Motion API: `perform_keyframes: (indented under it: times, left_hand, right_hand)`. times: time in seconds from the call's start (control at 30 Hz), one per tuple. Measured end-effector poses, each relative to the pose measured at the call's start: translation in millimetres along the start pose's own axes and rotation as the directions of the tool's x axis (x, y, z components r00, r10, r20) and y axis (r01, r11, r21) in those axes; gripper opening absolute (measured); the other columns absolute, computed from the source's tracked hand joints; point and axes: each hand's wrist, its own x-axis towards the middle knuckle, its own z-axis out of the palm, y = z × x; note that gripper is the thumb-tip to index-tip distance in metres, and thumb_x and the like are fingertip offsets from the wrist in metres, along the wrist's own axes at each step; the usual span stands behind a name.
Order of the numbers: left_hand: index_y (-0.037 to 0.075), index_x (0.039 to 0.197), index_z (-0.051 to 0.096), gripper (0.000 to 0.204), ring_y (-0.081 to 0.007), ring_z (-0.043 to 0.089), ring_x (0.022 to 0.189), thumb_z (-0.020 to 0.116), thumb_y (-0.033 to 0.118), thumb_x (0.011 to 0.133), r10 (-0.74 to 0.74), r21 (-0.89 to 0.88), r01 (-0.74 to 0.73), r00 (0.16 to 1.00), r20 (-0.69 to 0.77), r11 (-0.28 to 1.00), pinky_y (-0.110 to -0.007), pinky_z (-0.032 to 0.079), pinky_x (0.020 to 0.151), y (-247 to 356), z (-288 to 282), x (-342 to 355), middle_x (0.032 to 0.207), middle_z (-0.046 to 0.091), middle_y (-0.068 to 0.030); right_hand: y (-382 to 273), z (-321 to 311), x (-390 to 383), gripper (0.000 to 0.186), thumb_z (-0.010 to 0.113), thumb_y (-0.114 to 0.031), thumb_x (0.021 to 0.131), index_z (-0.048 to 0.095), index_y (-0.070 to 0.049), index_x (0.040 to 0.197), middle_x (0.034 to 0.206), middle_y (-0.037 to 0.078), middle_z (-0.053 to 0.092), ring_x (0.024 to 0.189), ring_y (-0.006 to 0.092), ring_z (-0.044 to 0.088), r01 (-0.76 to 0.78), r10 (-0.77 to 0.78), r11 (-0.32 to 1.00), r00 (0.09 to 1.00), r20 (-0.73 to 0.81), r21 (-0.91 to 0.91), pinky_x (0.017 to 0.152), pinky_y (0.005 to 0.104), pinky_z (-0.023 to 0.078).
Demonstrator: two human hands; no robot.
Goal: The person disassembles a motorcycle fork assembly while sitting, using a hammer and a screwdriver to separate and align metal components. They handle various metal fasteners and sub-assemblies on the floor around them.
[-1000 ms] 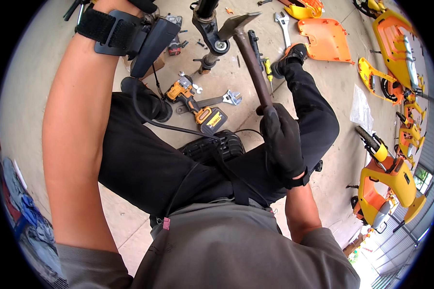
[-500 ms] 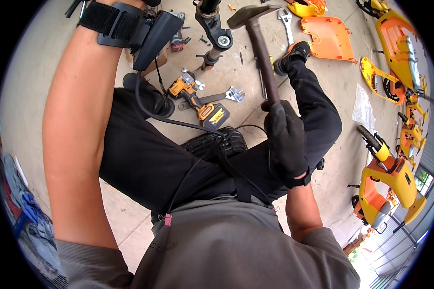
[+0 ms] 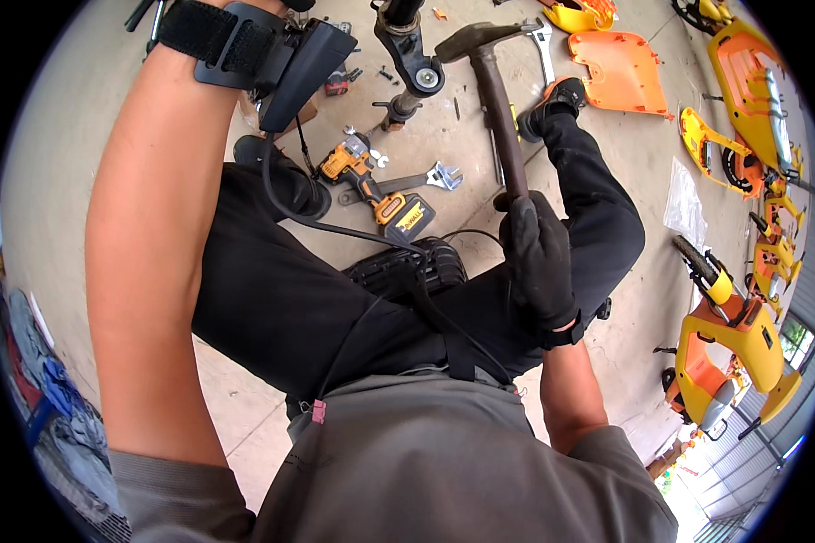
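Note:
My right hand (image 3: 539, 258), in a black glove, is closed around the lower handle of a hammer (image 3: 500, 113). The hammer stands head-up, its dark metal head close to the right of a black metal fork part (image 3: 409, 56) with a round bolt in its lower end. My left arm reaches up to the top edge, with a strapped black device (image 3: 308, 72) at the wrist. Only a dark sliver of my left hand (image 3: 297, 4) shows there, its fingers hidden. Below the fork lie a yellow-black cordless power tool (image 3: 371, 185) and an adjustable wrench (image 3: 412, 183).
Another adjustable wrench (image 3: 542, 52) lies near my right shoe (image 3: 552, 109). Beyond it is an orange plastic panel (image 3: 620, 74). Yellow-orange scooters (image 3: 729, 353) stand along the right side. A clear plastic bag (image 3: 685, 204) lies on the floor; piled cloth (image 3: 59, 398) is at far left.
The hammer head has shifted slightly right and down in the picture, still in my right hand. The whole view has moved a little, with my left forearm appearing slightly farther right.

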Motion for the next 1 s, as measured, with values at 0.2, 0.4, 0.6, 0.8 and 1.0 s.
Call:
perform_keyframes:
  times: [0.2,0.4,0.6,0.8,1.0]
  left_hand:
    - [0.002,0.092,0.061,0.024,-0.0164,0.064,0.077,0.060,0.025,0.097,-0.014,-0.054,0.015,1.000,0.018,0.998,-0.034,0.050,0.073,-12,2,6,0.081,0.065,-0.0074]
    - [0.002,0.093,0.060,0.023,-0.0157,0.064,0.078,0.059,0.024,0.098,-0.055,-0.104,0.057,0.998,0.025,0.993,-0.033,0.051,0.073,-13,9,5,0.082,0.065,-0.0073]
    - [0.001,0.096,0.061,0.023,-0.0159,0.064,0.079,0.059,0.024,0.098,-0.064,-0.110,0.064,0.998,0.002,0.992,-0.033,0.051,0.074,-13,4,6,0.082,0.065,-0.0072]
    - [0.001,0.095,0.061,0.023,-0.0160,0.064,0.078,0.059,0.024,0.097,-0.033,-0.125,0.039,0.998,0.049,0.991,-0.033,0.051,0.073,-3,4,2,0.082,0.066,-0.0081]
    - [0.001,0.093,0.061,0.022,-0.0157,0.064,0.078,0.060,0.022,0.097,-0.017,-0.098,0.019,1.000,0.019,0.995,-0.033,0.050,0.073,3,-3,-4,0.081,0.065,-0.0077]
  right_hand:
    - [-6,0,2,0.027,0.049,-0.022,0.106,0.064,0.000,0.100,0.062,0.003,0.053,0.057,0.0092,0.048,-0.044,0.044,0.998,0.999,0.002,0.041,0.054,0.0293,0.039]
    - [4,-7,6,0.029,0.048,-0.022,0.106,0.065,0.001,0.099,0.064,0.003,0.054,0.058,0.0087,0.048,0.001,-0.001,0.998,1.000,-0.002,-0.056,0.054,0.0291,0.039]
    - [-7,-5,1,0.029,0.048,-0.022,0.106,0.065,0.001,0.100,0.064,0.003,0.055,0.058,0.0087,0.050,0.026,-0.026,0.999,1.000,-0.005,0.030,0.055,0.0291,0.040]
    - [1,-7,3,0.028,0.050,-0.022,0.106,0.064,0.001,0.099,0.064,0.004,0.055,0.058,0.0091,0.051,0.010,-0.008,0.997,0.999,0.032,-0.072,0.055,0.0286,0.041]
    - [-1,-6,9,0.026,0.051,-0.021,0.105,0.064,0.000,0.099,0.063,0.004,0.055,0.058,0.0099,0.051,0.036,-0.031,0.999,0.994,0.108,-0.039,0.055,0.0299,0.042]
